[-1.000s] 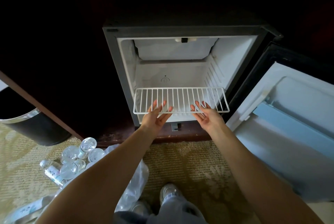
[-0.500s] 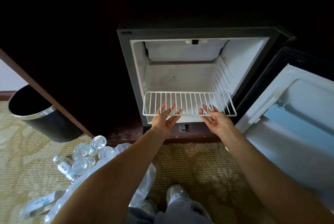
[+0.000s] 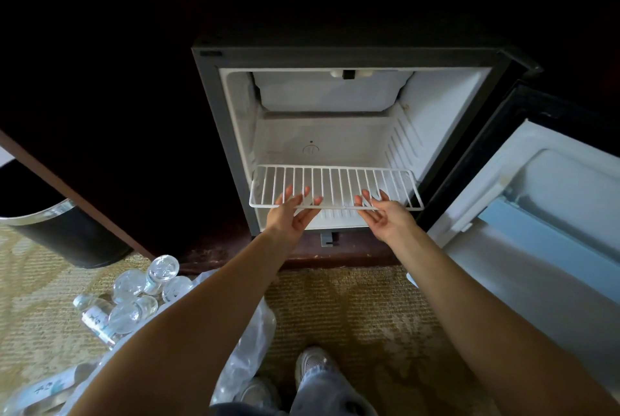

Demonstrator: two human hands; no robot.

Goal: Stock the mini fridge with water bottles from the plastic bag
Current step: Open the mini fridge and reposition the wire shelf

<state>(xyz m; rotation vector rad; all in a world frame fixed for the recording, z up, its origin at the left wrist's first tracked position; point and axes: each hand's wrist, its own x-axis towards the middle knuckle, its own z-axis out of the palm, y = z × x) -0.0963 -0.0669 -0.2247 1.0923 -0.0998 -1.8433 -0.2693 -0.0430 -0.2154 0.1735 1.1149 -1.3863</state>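
The mini fridge (image 3: 214,133) stands open in a dark cabinet, and its white inside holds no bottles. A white wire shelf (image 3: 339,180) juts partly out of its lower half. My left hand (image 3: 290,217) and right hand (image 3: 385,219) lie palm up under the shelf's front edge, with straight fingers supporting it from below. Several clear water bottles (image 3: 134,311) lie on the carpet at the lower left, some of them in a clear plastic bag (image 3: 248,358) that my left forearm partly hides.
The fridge door (image 3: 553,214) is swung wide open to the right. A black waste bin (image 3: 67,234) with a metal rim stands on the left by the cabinet. My shoe (image 3: 312,365) rests on the patterned carpet below the fridge.
The view swung right and then back. Both hands stay under the shelf's front edge, and the shelf sits about where it was.
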